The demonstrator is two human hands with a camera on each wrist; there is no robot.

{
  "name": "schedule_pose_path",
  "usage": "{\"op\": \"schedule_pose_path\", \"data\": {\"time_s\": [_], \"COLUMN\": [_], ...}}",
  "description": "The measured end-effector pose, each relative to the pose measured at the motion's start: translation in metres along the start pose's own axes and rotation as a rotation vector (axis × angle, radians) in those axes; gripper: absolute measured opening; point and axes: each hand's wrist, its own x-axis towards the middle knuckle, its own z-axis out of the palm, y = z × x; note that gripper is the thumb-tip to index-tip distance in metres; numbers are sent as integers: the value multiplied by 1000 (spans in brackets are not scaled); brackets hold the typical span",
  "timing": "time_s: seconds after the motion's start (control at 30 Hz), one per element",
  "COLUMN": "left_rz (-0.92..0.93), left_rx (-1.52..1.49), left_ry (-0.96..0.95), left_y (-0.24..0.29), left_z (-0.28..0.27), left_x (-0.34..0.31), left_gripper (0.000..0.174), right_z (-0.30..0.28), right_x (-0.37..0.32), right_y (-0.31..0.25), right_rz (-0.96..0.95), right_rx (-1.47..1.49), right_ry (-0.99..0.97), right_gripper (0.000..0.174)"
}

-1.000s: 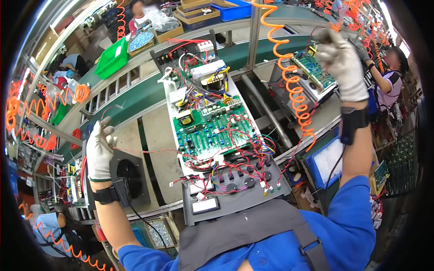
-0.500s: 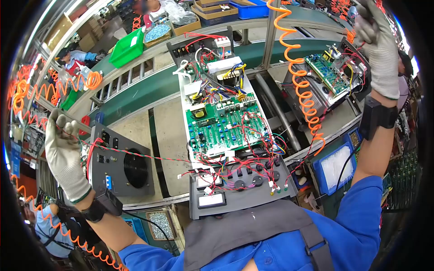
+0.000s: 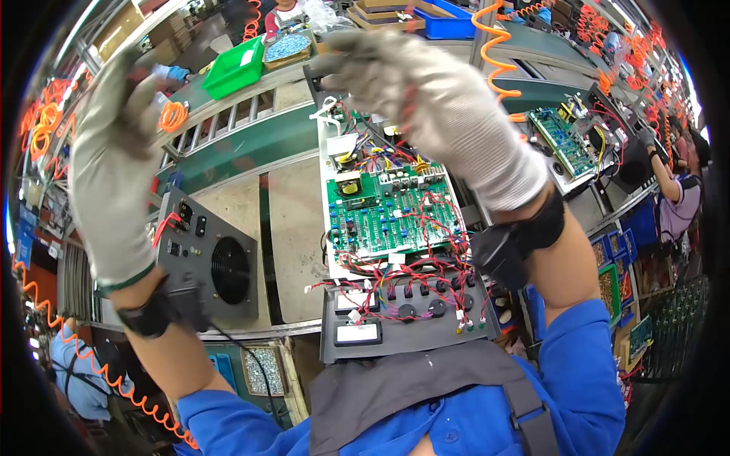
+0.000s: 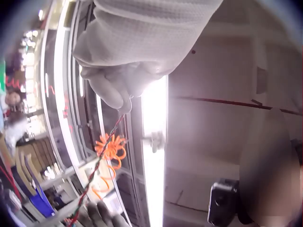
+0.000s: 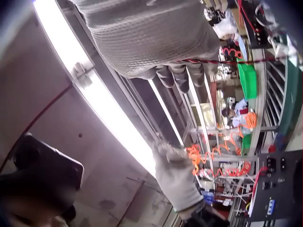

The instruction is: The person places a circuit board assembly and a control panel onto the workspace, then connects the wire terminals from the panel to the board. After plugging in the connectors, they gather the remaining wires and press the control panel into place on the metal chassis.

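Observation:
My gloved left hand (image 3: pixel 114 171) is raised at the left, blurred. In the left wrist view its fingertips pinch the end of a red-and-dark twisted wire (image 4: pixel 98 163), which slants down past the right hand's fingers. My gloved right hand (image 3: pixel 456 121) reaches across above the far part of an open electronic unit, also blurred. The right wrist view shows a twisted wire (image 5: pixel 236 62) coming out of this hand, its fingers bent around it. Below the hands lies the green circuit board (image 3: pixel 391 220), with red wires and white connectors spread over the grey front panel (image 3: pixel 418 338).
A grey panel with a round fan grille (image 3: pixel 230 270) stands left of the unit. Another opened unit (image 3: pixel 566 144) sits at the right. Orange coiled hoses (image 3: pixel 494 42) hang nearby. A green tray (image 3: pixel 234 68) is beyond the conveyor, and several people are around.
My right hand has swung from the far right to over the middle unit. The left hand moved outward to the left, then up, keeping the wire. The view has shifted slightly.

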Motion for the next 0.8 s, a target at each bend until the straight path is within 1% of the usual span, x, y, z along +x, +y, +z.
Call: {"op": "schedule_pose_path", "data": {"time_s": [0.03, 0.07, 0.13, 0.2, 0.23, 0.27, 0.3, 0.33, 0.4, 0.43, 0.47, 0.5, 0.53, 0.57, 0.6, 0.67, 0.73, 0.8], "left_rz": [176, 215, 119, -100, -84, -190, -241, -447, -533, -251, -251, -216, -159, -141, -128, -170, -205, -188], "left_rx": [224, 188, 214, -63, -62, -7, 415, 523, 794, 984, 1112, 1172, 1238, 1273, 1306, 1292, 1283, 1291], "left_ry": [-102, -34, -5, 176, 147, 173, 70, 52, -203, -394, -548, -687, -717, -716, -718, -704, -740, -732], "left_y": [-15, -34, -61, -82, -93, -105, -110, -117, -147, -172, -161, -169, -171, -177, -181, -178, -179, -178], "left_z": [35, 46, 49, 52, 57, 55, 51, 60, 66, 64, 80, 85, 93, 94, 96, 96, 97, 96], "left_x": [4, 7, 21, 23, 13, 3, -8, -26, -74, -106, -117, -132, -148, -166, -177, -183, -183, -185], "left_gripper": [36, 35, 31, 28, 24, 34, 36, 38, 38, 35, 36, 38, 40, 40, 40, 40, 40, 40], "right_z": [13, 25, 44, 45, 30, 23, 12, -3, -40, -50, -59, -75, -91, -98, -92, -80, -62, -26], "right_x": [6, 8, 7, -2, -3, -9, -17, -26, -45, -51, -55, -59, -62, -66, -69, -74, -78, -96], "right_y": [8, 12, 10, -8, -10, -16, -21, -24, -25, -28, -34, -46, -60, -73, -81, -81, -40, -3], "right_rz": [43, 37, 39, 368, 420, 418, 437, 454, 473, 417, 356, 319, 282, 210, 152, 262, 198, 529], "right_rx": [91, 100, 110, 109, 38, -125, -150, -177, -179, -215, -250, -232, -213, -294, -349, -810, -1086, -856], "right_ry": [-3, -13, -27, 171, 120, 111, 105, 97, 315, 493, 668, 675, 681, 667, 652, 466, 290, 282], "right_gripper": [33, 29, 26, 24, 26, 27, 28, 28, 28, 29, 29, 29, 30, 29, 27, 22, 18, 15]}}
